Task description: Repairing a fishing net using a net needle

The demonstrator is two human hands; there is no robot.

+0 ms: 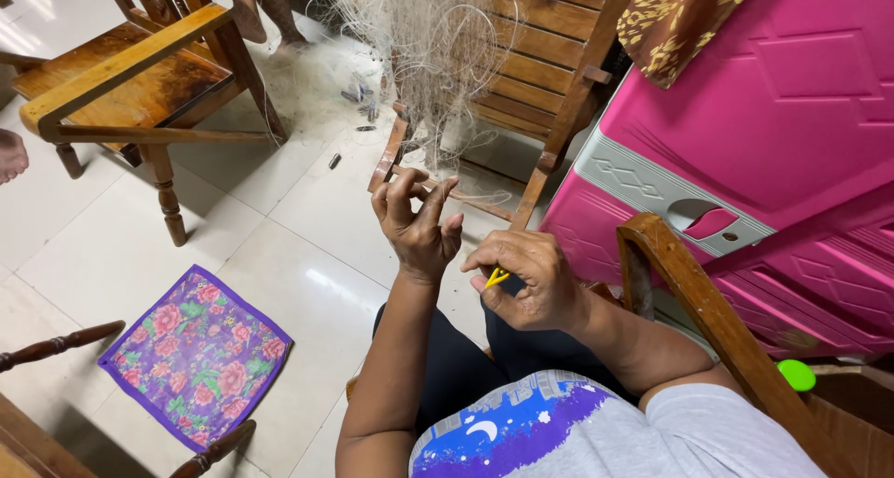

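I see the left hand raised, fingers pinched on strands of pale tangled fishing net draped over the slatted wooden chair, kept taut. Right hand clamps a small yellow netting tool close by.

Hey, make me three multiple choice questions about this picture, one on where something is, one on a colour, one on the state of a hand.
1. Where does the floral cloth lie?
A on the floor tiles
B on the chair seat
C on the pink cabinet

2. What colour is the small tool in the right hand?
A red
B yellow
C blue

3. How is the left hand held?
A flat on the lap
B raised, fingers pinching fine net thread
C gripping the chair arm

Answers: 1 A, tiles show all around it. 2 B, yellow tip shows at the fingers. 3 B, fingers lifted toward the net.
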